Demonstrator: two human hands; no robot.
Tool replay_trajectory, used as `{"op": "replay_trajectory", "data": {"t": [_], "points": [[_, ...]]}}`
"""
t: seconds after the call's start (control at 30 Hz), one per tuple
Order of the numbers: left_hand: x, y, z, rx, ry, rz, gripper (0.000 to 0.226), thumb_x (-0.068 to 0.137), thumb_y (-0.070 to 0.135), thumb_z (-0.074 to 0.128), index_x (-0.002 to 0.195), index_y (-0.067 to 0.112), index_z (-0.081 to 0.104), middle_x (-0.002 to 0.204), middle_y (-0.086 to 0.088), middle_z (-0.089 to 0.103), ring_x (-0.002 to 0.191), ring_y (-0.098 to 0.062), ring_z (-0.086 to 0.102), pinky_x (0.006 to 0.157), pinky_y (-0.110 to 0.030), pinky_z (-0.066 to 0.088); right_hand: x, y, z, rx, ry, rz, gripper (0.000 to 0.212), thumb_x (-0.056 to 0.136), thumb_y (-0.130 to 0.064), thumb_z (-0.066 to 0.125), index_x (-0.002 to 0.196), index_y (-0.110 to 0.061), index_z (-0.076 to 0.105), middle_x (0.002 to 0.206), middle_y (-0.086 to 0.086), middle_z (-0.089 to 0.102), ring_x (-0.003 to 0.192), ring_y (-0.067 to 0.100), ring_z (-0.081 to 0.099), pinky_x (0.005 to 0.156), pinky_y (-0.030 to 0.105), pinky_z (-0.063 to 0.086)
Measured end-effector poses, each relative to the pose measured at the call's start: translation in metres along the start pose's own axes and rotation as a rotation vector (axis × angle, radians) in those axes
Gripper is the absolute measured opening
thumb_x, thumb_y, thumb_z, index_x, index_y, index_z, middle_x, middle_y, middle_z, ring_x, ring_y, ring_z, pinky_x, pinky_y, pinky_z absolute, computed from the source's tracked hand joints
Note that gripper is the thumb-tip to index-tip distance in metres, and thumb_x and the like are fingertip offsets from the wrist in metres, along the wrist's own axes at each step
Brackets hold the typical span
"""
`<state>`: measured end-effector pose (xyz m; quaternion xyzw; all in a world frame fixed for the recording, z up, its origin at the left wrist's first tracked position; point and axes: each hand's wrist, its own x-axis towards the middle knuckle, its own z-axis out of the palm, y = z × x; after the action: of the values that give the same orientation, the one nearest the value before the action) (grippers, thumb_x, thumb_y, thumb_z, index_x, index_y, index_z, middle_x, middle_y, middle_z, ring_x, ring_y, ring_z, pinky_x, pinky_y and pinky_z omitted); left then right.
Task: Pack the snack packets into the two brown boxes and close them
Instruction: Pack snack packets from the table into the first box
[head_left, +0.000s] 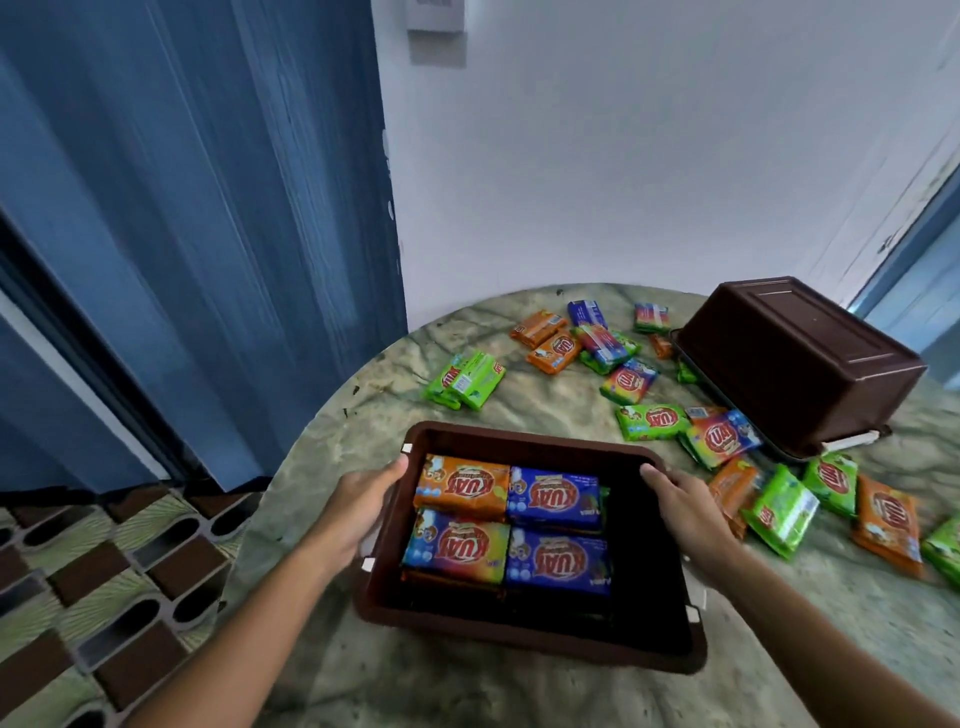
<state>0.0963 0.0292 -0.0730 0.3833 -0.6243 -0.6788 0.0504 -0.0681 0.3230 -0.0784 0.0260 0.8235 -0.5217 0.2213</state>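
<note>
On the marble table (363, 665), both hands are on the near box (530, 639): the left hand (358, 512) grips its left rim, thumb hooked over the edge, and the right hand (685, 506) clasps the right rim the same way. Four packets show on top inside, an orange packet (462, 486) and a blue packet (556, 499) at the back, two more in front, all tight to the left. A dark gap runs down the right side, so this box is not full, by my reading. Best play here: keep the box level and slide it rather than lift it, so the stack stays square, then fill that gap.

Loose packets (652, 421) lie scattered well beyond and to the right. The second box (795, 358) sits bottom-up at the far right, resting on what may be a lid; I can't be sure. How deep the packets are stacked is hidden. White clips on the rims are too small to read. Packets at the right edge are cut off, and whether any lie under the upturned box is anyone's guess.
</note>
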Motion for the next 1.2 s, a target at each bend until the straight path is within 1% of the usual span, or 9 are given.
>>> {"op": "replay_trajectory", "data": {"t": [0.1, 0.23, 0.3, 0.57, 0.67, 0.77, 0.9, 1.03, 1.2], "points": [[0.011, 0.008, -0.022, -0.039, 0.107, -0.009, 0.032, 0.091, 0.037, 0.06, 0.084, 0.008, 0.073, 0.082, -0.016, 0.074, 0.074, -0.03, 0.071, 0.076, -0.041, 0.056, 0.017, -0.03, 0.034, -0.107, -0.021, -0.057, 0.039, 0.094, -0.046, 0.048, 0.096, -0.011, 0.065, 0.093, 0.009, 0.071, 0.088, 0.025, 0.068, 0.084, 0.046, 0.054], [0.027, 0.021, -0.041, -0.038, 0.226, 0.01, 0.027, 0.089, 0.039, 0.061, 0.082, 0.014, 0.07, 0.066, -0.001, 0.073, 0.062, -0.017, 0.069, 0.063, -0.03, 0.052, 0.036, -0.057, 0.071, -0.186, 0.0, -0.163, 0.044, 0.096, -0.043, 0.045, 0.096, -0.005, 0.065, 0.093, 0.013, 0.069, 0.091, 0.029, 0.065, 0.085, 0.048, 0.052], [0.036, 0.024, -0.047, -0.03, 0.249, -0.022, 0.032, 0.087, 0.041, 0.064, 0.091, 0.011, 0.07, 0.079, -0.008, 0.074, 0.068, -0.021, 0.069, 0.068, -0.033, 0.054, 0.04, -0.06, 0.077, -0.22, 0.023, -0.186, 0.044, 0.097, -0.041, 0.044, 0.096, -0.003, 0.065, 0.093, 0.014, 0.068, 0.09, 0.03, 0.064, 0.082, 0.045, 0.052], [0.041, 0.02, -0.056, -0.083, 0.14, -0.064, 0.028, 0.089, 0.04, 0.062, 0.088, 0.013, 0.07, 0.072, -0.007, 0.074, 0.071, -0.024, 0.07, 0.073, -0.037, 0.055, 0.048, -0.053, 0.081, -0.24, 0.034, -0.202, 0.042, 0.098, -0.041, 0.045, 0.089, -0.006, 0.065, 0.085, 0.012, 0.068, 0.08, 0.027, 0.064, 0.066, 0.035, 0.046], [0.04, 0.021, -0.061, 0.013, 0.089, -0.042, 0.031, 0.092, 0.042, 0.057, 0.087, 0.014, 0.072, 0.08, -0.007, 0.075, 0.078, -0.023, 0.07, 0.078, -0.035, 0.053, 0.047, -0.055, 0.078, -0.372, 0.024, -0.195, 0.043, 0.098, -0.043, 0.041, 0.096, -0.007, 0.065, 0.092, 0.013, 0.068, 0.087, 0.029, 0.064, 0.073, 0.037, 0.048], [0.043, 0.035, -0.071, 0.388, 0.084, 0.065, 0.031, 0.093, 0.04, 0.056, 0.09, 0.012, 0.068, 0.082, -0.002, 0.071, 0.082, -0.02, 0.065, 0.067, -0.026, 0.045, 0.039, -0.075, 0.073, -0.813, 0.074, -0.269, 0.05, 0.097, -0.051, 0.037, 0.107, -0.007, 0.059, 0.106, 0.014, 0.065, 0.095, 0.031, 0.061, 0.077, 0.039, 0.049], [0.06, 0.096, -0.074, 1.036, 0.238, 0.417, 0.038, 0.084, 0.04, 0.064, 0.115, 0.022, 0.052, 0.104, 0.0, 0.062, 0.095, -0.022, 0.06, 0.077, -0.036, 0.05, 0.033, -0.149, 0.074, -1.114, 0.213, -0.731, 0.057, 0.088, -0.053, 0.052, 0.134, -0.02, 0.045, 0.128, 0.011, 0.055, 0.116, 0.032, 0.054, 0.081, 0.039, 0.047], [0.104, 0.152, -0.031, 1.28, 0.1, 0.794, 0.047, 0.081, 0.041, 0.06, 0.123, 0.022, 0.051, 0.118, 0.001, 0.06, 0.105, -0.022, 0.057, 0.082, -0.037, 0.049, 0.071, -0.216, 0.111, -1.301, 0.096, -1.026, 0.059, 0.08, -0.046, 0.059, 0.133, -0.023, 0.046, 0.124, 0.009, 0.056, 0.115, 0.032, 0.053, 0.082, 0.04, 0.049], [0.172, 0.142, 0.027, 1.74, -0.061, 0.815, 0.055, 0.077, 0.045, 0.065, 0.123, 0.018, 0.052, 0.119, -0.008, 0.06, 0.107, -0.029, 0.059, 0.076, -0.035, 0.045, 0.129, -0.208, 0.158, -1.564, -0.093, -1.099, 0.058, 0.076, -0.039, 0.065, 0.129, -0.024, 0.049, 0.12, 0.005, 0.057, 0.111, 0.028, 0.058, 0.076, 0.034, 0.046]]}}
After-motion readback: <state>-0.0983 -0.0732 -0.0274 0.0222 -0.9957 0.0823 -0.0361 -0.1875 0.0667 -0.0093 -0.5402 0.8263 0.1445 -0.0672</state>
